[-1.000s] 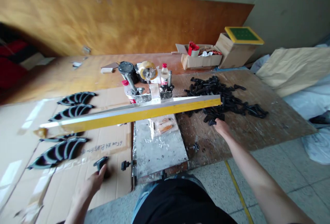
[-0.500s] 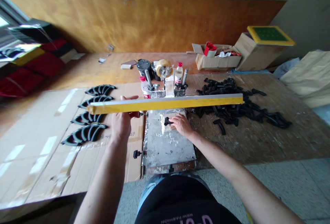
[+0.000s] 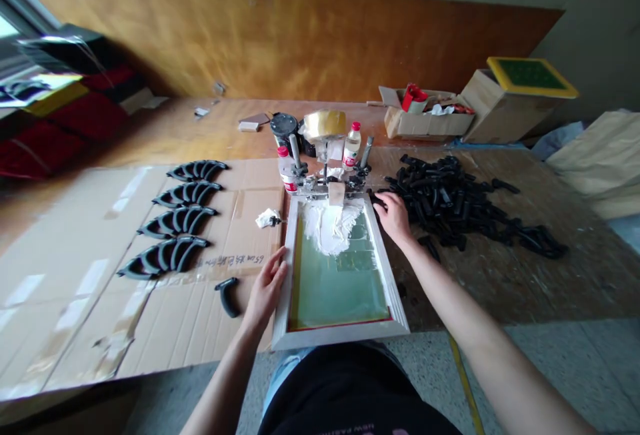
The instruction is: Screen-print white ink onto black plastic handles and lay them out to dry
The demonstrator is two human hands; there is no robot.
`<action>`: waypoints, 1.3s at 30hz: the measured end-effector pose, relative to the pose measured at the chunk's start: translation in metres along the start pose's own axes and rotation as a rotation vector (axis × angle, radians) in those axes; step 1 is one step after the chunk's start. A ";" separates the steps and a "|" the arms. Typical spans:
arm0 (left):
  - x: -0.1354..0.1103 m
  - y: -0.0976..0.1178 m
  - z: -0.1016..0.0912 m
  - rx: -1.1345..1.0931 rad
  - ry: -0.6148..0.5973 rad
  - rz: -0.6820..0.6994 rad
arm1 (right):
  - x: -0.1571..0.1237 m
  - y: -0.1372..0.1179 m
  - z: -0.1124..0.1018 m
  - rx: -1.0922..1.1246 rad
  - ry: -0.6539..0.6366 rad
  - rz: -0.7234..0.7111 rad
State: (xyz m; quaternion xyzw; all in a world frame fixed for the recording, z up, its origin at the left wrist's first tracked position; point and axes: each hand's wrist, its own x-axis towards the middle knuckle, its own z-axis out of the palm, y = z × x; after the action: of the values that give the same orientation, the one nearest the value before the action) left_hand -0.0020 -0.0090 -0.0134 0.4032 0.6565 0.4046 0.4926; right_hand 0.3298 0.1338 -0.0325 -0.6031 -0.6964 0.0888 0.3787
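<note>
A silk-screen frame [image 3: 397, 308] lies level on the press in front of me, with white ink [image 3: 327, 231] smeared over the far part of its green mesh [image 3: 340, 295]. A squeegee [image 3: 337, 193] rests at the far end. My left hand [image 3: 267, 285] is at the frame's left side, fingers stretched and fingertips against the edge. Just right of the frame's far corner is my right hand [image 3: 393, 217], thumb and fingers apart; a dark thing lies by its fingertips, too small to make out. One black curved plastic piece [image 3: 229, 298] lies on the cardboard at left.
Several rows of black curved pieces [image 3: 163, 258] lie on the cardboard [image 3: 90, 221]. A heap of loose black pieces [image 3: 445, 201] is at right. Beyond the press stand red-capped bottles [image 3: 351, 145], a black tub [image 3: 284, 129] and a tape roll [image 3: 325, 125]. An open box [image 3: 425, 121] stands back right.
The frame has swung down from raised to flat, covering the plate and the black piece on it. My right hand has left that piece and moved right. My left hand has come nearer my body.
</note>
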 end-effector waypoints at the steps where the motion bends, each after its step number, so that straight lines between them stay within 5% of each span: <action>1: 0.004 -0.013 0.002 0.007 -0.012 -0.023 | 0.012 -0.013 0.005 -0.018 0.007 -0.074; 5: 0.019 -0.044 0.005 0.079 -0.037 -0.024 | 0.037 -0.069 0.037 -0.148 -0.236 -0.291; 8: 0.020 -0.046 0.003 0.114 -0.048 -0.042 | 0.023 -0.089 0.048 -0.265 -0.414 -0.335; 15: 0.015 -0.036 0.006 0.140 0.000 -0.030 | -0.015 -0.083 0.011 -0.051 -0.658 -0.783; 21: 0.011 -0.026 0.004 0.055 -0.016 -0.058 | -0.022 -0.079 0.022 -0.096 -0.452 -0.660; 25: 0.009 -0.024 0.003 0.035 -0.033 -0.063 | -0.035 -0.077 0.019 -0.043 -0.516 -0.694; 28: 0.006 -0.015 0.001 0.028 -0.031 -0.073 | -0.013 -0.086 0.016 -0.019 -0.500 -0.557; 34: -0.006 0.041 -0.010 -0.067 -0.068 -0.044 | 0.067 -0.085 0.009 -0.111 -0.248 -0.218; 39: 0.006 0.097 -0.004 -0.218 -0.003 0.177 | 0.062 -0.028 -0.018 -0.083 0.019 0.058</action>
State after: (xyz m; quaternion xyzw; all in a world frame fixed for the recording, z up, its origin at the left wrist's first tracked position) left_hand 0.0057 0.0297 0.0751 0.4043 0.5696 0.5149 0.4970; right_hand 0.3210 0.1768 0.0222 -0.6390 -0.6781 0.0652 0.3573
